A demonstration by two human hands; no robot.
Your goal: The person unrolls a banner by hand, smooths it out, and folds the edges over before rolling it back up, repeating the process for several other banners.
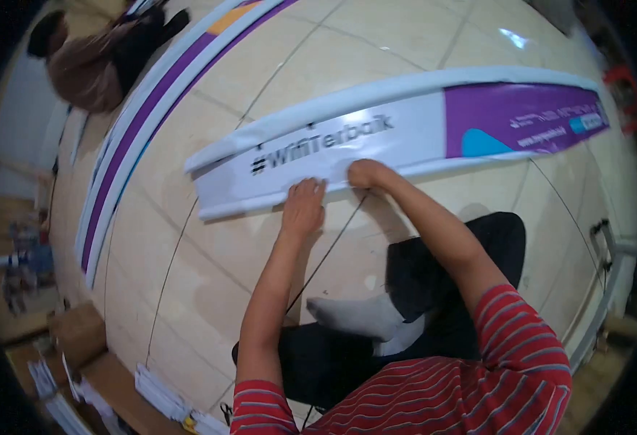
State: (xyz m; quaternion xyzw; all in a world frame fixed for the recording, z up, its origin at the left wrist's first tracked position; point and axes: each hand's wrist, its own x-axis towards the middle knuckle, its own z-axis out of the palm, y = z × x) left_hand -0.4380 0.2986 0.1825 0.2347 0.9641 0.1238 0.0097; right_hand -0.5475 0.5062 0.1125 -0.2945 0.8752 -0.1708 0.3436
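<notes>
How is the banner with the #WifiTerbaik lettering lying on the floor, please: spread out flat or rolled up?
Spread out flat: the banner lies full length on the floor, with the left hand and right hand pressing its near edge.

This looks like a sign-making or print workshop with the work done on a bare tiled floor [210, 138]. A long white and purple printed banner [405, 130] lies across it, a second banner strip [152, 109] runs along the far left beside a seated person [86, 61], and stacks of paper [163, 395] and a cardboard box [79, 330] sit at the near left.
</notes>
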